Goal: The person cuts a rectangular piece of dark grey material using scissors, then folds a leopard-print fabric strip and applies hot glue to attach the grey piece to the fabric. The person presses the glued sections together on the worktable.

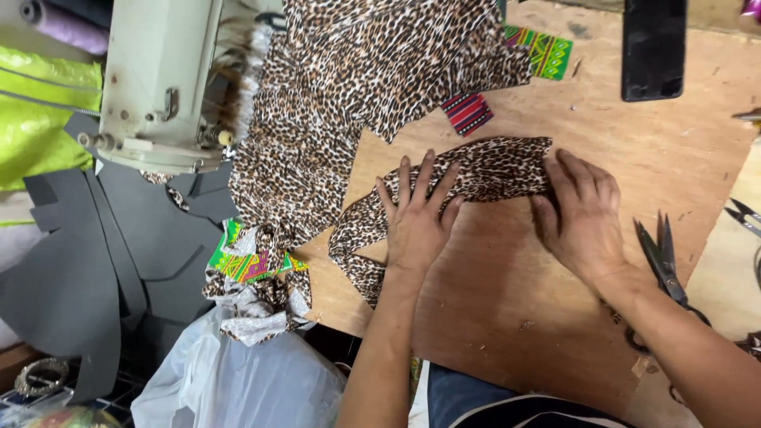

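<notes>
A long strip of leopard-print fabric lies across the wooden table. My left hand rests flat on the strip's middle, fingers spread and pointing away from me. My right hand presses down on the strip's right end, fingers bent over the cloth. A large piece of the same leopard-print fabric spreads over the table's far left, beside the sewing machine.
Black scissors lie right of my right hand, small snips beyond them. A dark phone lies at the far edge. Colourful patterned scraps dot the table. Grey foam pieces and a white plastic bag sit lower left.
</notes>
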